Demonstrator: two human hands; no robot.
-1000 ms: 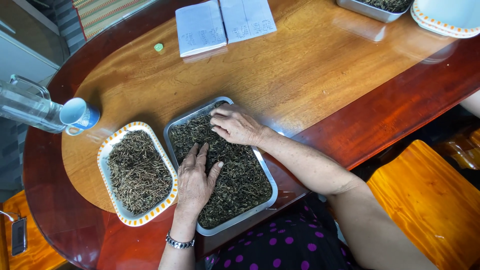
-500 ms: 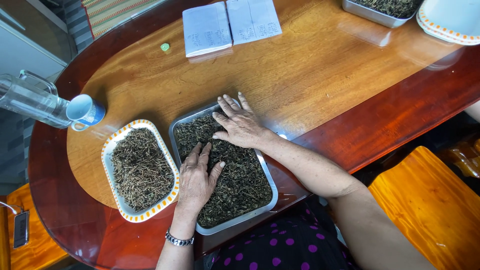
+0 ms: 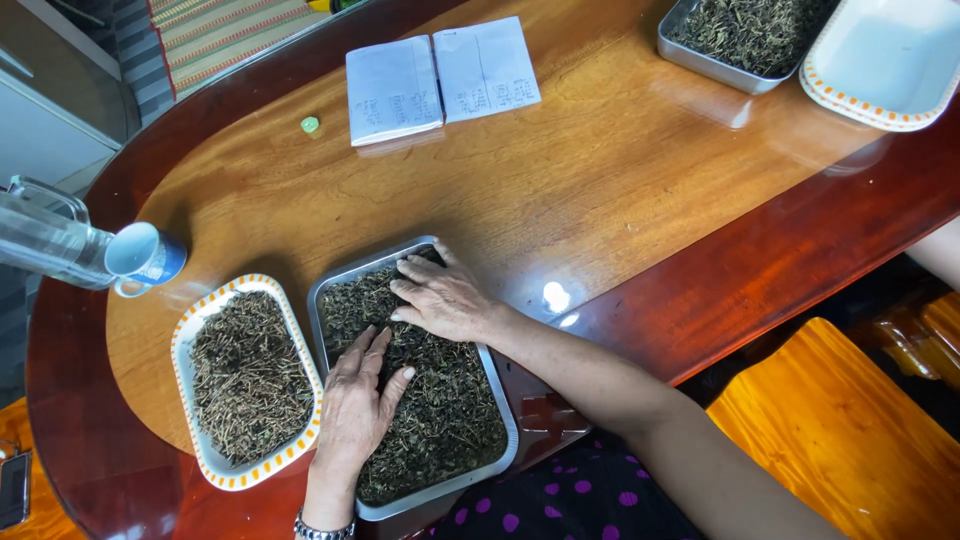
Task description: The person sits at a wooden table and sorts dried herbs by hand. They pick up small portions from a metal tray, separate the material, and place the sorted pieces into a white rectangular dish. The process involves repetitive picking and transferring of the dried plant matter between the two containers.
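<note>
Spread flat: left hand (image 3: 358, 400) and right hand (image 3: 440, 298) on dried leaves (image 3: 440, 420) in metal tray (image 3: 500, 420). Step judged: sorting. Stem-filled white tray (image 3: 190, 340) alongside.

I see a rectangular metal tray (image 3: 505, 420) lying flat near the worktop's near edge, its long side angled slightly, filled almost to the rim with dark dried leaves (image 3: 450, 410) spread in a loose, even layer. My left hand (image 3: 358, 405) and right hand (image 3: 445, 300) both rest palm-down on the leaves, fingers spread, the left toward the tray's near end and the right at its far end.
</note>
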